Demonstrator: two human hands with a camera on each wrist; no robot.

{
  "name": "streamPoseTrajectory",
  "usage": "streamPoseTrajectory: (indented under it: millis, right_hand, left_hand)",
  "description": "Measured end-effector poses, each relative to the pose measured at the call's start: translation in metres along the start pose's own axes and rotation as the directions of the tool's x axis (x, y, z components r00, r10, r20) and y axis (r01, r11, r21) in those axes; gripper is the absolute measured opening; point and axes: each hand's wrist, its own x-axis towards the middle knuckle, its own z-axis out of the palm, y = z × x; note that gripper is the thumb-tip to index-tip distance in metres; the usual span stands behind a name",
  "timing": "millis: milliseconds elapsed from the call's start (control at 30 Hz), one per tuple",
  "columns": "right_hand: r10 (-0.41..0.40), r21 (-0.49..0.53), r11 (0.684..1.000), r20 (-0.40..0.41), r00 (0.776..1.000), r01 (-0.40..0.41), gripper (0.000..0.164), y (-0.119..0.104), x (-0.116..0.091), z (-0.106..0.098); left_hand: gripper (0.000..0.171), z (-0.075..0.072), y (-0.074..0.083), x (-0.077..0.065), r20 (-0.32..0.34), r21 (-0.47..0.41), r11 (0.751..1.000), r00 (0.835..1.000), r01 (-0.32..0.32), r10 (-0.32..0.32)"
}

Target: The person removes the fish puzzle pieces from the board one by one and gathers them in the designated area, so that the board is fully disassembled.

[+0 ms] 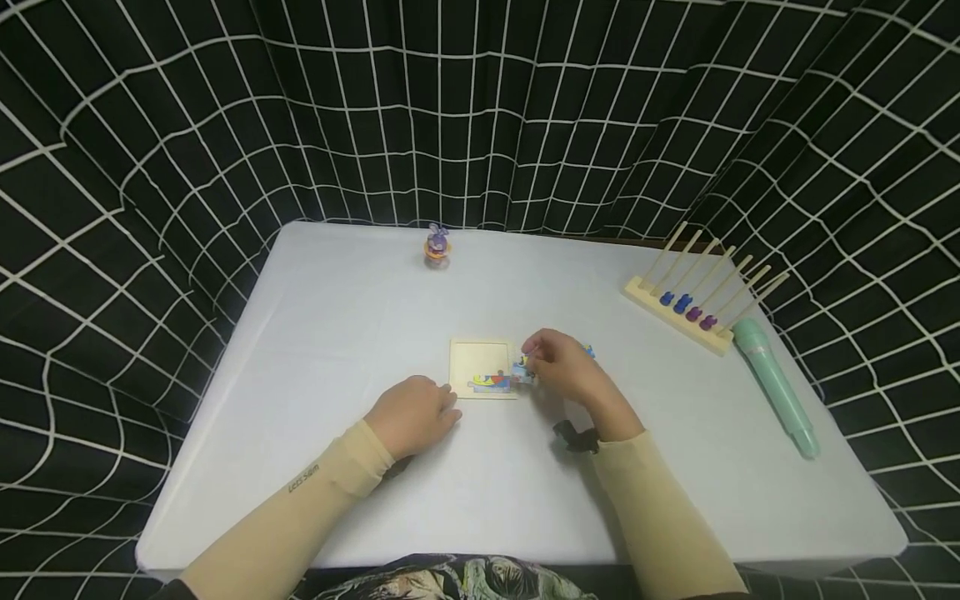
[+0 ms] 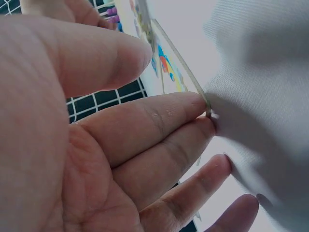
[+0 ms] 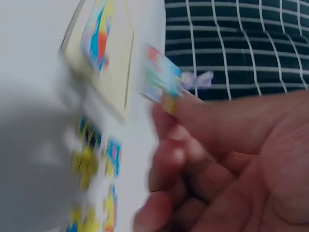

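A square wooden puzzle tray [image 1: 472,357] lies on the white table. Joined printed jigsaw pieces [image 1: 491,382] fill part of its near side. My left hand [image 1: 416,414] is at the tray's near left corner; in the left wrist view its fairly straight fingertips touch the edge. At the tray's right side, my right hand [image 1: 566,367] pinches a jigsaw piece [image 3: 161,72] between thumb and index finger, raised above the table. Several loose yellow and blue pieces [image 3: 86,164] lie below that hand in the right wrist view, blurred; in the head view it mostly hides them.
A wooden peg rack [image 1: 675,317] with blue and purple bear-shaped beads stands at the back right. Beside it lies a mint-green microphone-shaped object [image 1: 776,392]. A small purple and orange toy [image 1: 437,246] sits near the table's [image 1: 337,317] far edge. Black grid-patterned curtains [image 1: 465,108] surround the table.
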Motion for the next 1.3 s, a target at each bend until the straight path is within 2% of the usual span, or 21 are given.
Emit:
streamPoseTrajectory:
  millis: [100,200,300,633,933,1033,1133,1300]
  right_hand:
    - [0.038,-0.021,0.999,0.08,0.996,-0.036,0.019,0.013,-0.007,-0.006]
    - [0.091,-0.034,0.996,0.113,0.989,-0.088,0.016,0.022,-0.013,-0.004]
    - [0.125,-0.063,0.991,0.092,0.988,-0.119,0.014,0.026,-0.016,-0.002]
    - [0.104,-0.151,0.984,0.025,0.994,-0.099,0.012,0.019,-0.017,0.002]
    - [0.124,-0.287,0.949,-0.036,0.992,-0.129,0.013,0.011,-0.018,0.011]
    - [0.085,-0.277,0.957,-0.034,0.996,-0.091,0.014,0.004,-0.014,0.015]
    - [0.008,-0.236,0.972,-0.005,1.0,-0.009,0.013,-0.006,-0.008,0.022]
    - [-0.135,-0.266,0.952,0.085,0.987,0.153,0.036,-0.021,0.003,0.04]
  left_hand:
    - [0.03,0.0,0.0,0.0,0.007,-0.011,1.0,1.0,0.015,-0.014]
    - [0.03,0.0,0.0,0.0,0.006,-0.025,0.999,1.0,0.02,-0.02]
    - [0.03,-0.001,0.0,0.0,0.002,-0.029,0.999,1.0,0.019,-0.019]
    - [0.028,-0.002,0.001,-0.001,-0.002,-0.043,0.999,1.0,0.023,-0.023]
    - [0.026,-0.004,0.002,-0.001,-0.013,-0.049,0.999,1.0,0.015,-0.016]
    - [0.027,-0.003,0.002,-0.001,-0.011,-0.054,0.998,1.0,0.018,-0.018]
    - [0.028,-0.001,0.0,0.0,-0.009,-0.052,0.998,1.0,0.021,-0.022]
    - [0.03,0.0,-0.001,0.001,-0.012,-0.046,0.999,1.0,0.023,-0.023]
